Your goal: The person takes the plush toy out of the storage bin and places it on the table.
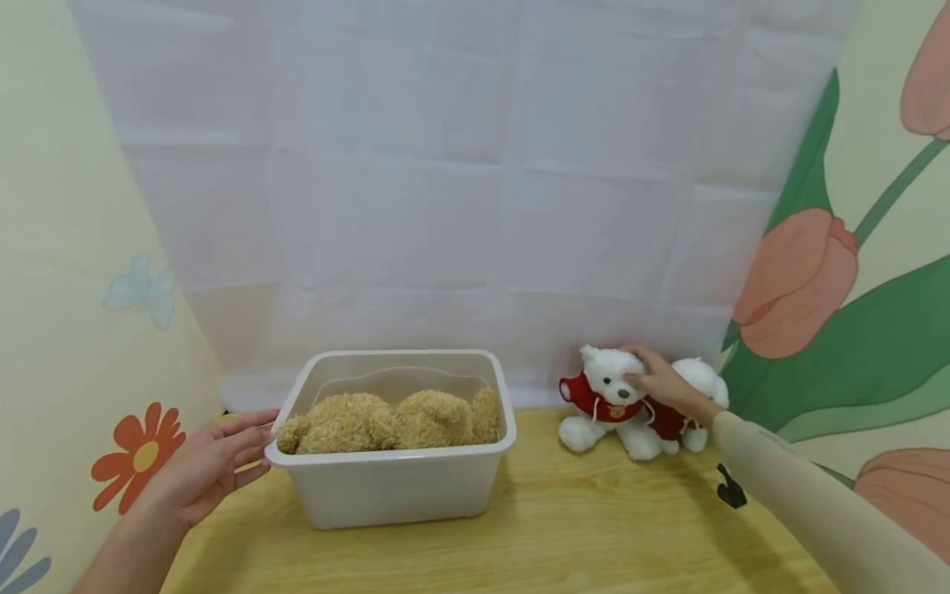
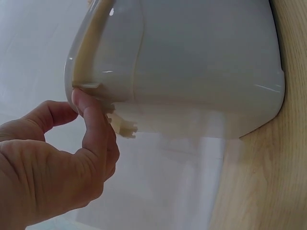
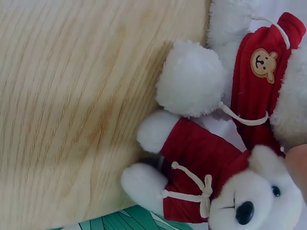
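At the left end of a white plastic tub (image 1: 393, 491), my left hand (image 1: 215, 466) pinches the rim between thumb and fingers, seen closely in the left wrist view. Tan curly plush toys (image 1: 356, 421) lie inside the tub. My right hand (image 1: 660, 384) grips the head of a white teddy bear (image 1: 603, 379) in a red top with a bear badge. Beside it sits a second white teddy bear (image 1: 701, 379) in red, partly hidden by the hand and sleeve. Only part of a right finger (image 3: 298, 167) shows in the right wrist view, near both bears' heads.
The wooden tabletop (image 1: 564, 528) runs under the tub and bears. A white cloth (image 1: 460, 206) hangs behind, and flower-printed panels stand at both sides. A small black object (image 1: 731, 487) is beside the right forearm.
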A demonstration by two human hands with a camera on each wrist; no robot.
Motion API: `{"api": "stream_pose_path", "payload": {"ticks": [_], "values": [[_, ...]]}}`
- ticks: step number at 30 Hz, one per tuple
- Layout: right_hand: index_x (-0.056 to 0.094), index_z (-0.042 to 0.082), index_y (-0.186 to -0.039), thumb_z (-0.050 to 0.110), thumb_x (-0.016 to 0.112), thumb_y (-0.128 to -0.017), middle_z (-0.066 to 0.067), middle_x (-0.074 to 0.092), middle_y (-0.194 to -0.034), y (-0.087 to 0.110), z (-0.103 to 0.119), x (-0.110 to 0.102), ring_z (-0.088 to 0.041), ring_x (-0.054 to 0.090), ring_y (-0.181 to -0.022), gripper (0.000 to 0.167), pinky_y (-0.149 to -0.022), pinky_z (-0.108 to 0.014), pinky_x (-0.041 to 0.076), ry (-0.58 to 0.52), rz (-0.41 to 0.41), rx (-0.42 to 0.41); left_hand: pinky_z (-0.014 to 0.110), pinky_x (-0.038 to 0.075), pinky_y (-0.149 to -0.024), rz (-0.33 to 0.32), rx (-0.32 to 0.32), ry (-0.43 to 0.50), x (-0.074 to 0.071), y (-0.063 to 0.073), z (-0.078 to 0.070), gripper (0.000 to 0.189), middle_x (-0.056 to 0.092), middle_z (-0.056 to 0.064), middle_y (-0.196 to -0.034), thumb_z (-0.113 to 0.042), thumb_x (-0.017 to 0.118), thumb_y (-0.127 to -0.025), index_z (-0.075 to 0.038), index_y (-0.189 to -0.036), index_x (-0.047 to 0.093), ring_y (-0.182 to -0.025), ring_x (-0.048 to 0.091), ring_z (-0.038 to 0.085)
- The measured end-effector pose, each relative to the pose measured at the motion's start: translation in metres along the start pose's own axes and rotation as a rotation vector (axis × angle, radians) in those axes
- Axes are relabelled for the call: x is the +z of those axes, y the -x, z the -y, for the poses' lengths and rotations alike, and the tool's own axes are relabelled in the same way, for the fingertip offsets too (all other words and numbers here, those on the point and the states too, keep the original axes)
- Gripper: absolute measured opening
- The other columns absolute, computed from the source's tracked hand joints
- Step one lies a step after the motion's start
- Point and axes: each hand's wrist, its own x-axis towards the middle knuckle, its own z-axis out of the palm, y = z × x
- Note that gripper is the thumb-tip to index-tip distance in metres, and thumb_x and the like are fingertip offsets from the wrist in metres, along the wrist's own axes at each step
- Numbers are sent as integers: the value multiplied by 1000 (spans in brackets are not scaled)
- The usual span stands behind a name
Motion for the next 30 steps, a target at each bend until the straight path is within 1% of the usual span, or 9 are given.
{"api": "stream_pose_path", "payload": {"ticks": [3,8,14,18,22,24,25,27,30], "values": [[43,-3,-146,9,58,-105,-28,42,-147,2,-1,5,-46,40,-132,46,-100,-60,41,-5,5,8,36,56,-89,-19,1,-23,1,2,1,57,62,-14,-120,-25,63,-104,-2,-153,43,-107,66,12],[40,-2,-149,3,57,-103,-29,41,-149,-1,-14,8,-45,41,-132,49,-99,-56,41,17,-57,20,36,56,-88,-41,22,-65,8,2,-5,65,60,-10,-120,-25,63,-104,4,-155,35,-104,66,12],[40,-4,-149,-1,57,-100,-31,39,-149,2,-9,13,-49,37,-135,52,-104,-63,35,-6,-83,7,35,56,-88,-36,39,-95,11,5,-9,68,56,-8,-123,-26,61,-105,7,-156,30,-104,65,10],[41,-7,-148,-1,61,-97,-33,39,-148,-1,0,14,-51,38,-133,54,-103,-64,37,48,-49,9,36,56,-88,-31,31,-90,9,9,-5,66,55,-4,-126,-26,61,-105,8,-155,33,-104,64,11],[42,-8,-149,1,65,-94,-33,39,-149,-8,13,9,-52,37,-134,60,-102,-65,38,137,21,28,37,56,-89,-28,26,-101,8,12,0,63,54,1,-129,-24,59,-106,8,-154,33,-104,64,12],[41,-9,-150,2,64,-93,-34,38,-150,-13,20,5,-52,37,-134,62,-101,-65,39,167,47,27,38,56,-89,-33,34,-123,9,12,-1,63,53,5,-131,-24,58,-107,9,-154,33,-104,63,12],[40,-9,-150,3,64,-93,-34,37,-150,-15,24,3,-51,38,-132,63,-98,-63,41,188,60,19,38,56,-89,-41,35,-134,10,12,-2,64,53,7,-133,-24,58,-107,9,-155,32,-104,63,12],[40,-8,-151,4,61,-94,-33,38,-150,-18,31,-1,-52,46,-115,62,-86,-60,45,190,69,25,38,56,-89,-52,45,-154,12,11,-5,64,51,13,-136,-25,57,-107,9,-155,32,-104,63,13],[40,-5,-152,6,57,-99,-31,38,-151,-20,39,-5,-53,47,-115,57,-84,-58,47,179,53,43,38,56,-89,-57,65,-177,16,10,-9,63,45,22,-142,-25,57,-107,9,-154,33,-104,62,15]]}}
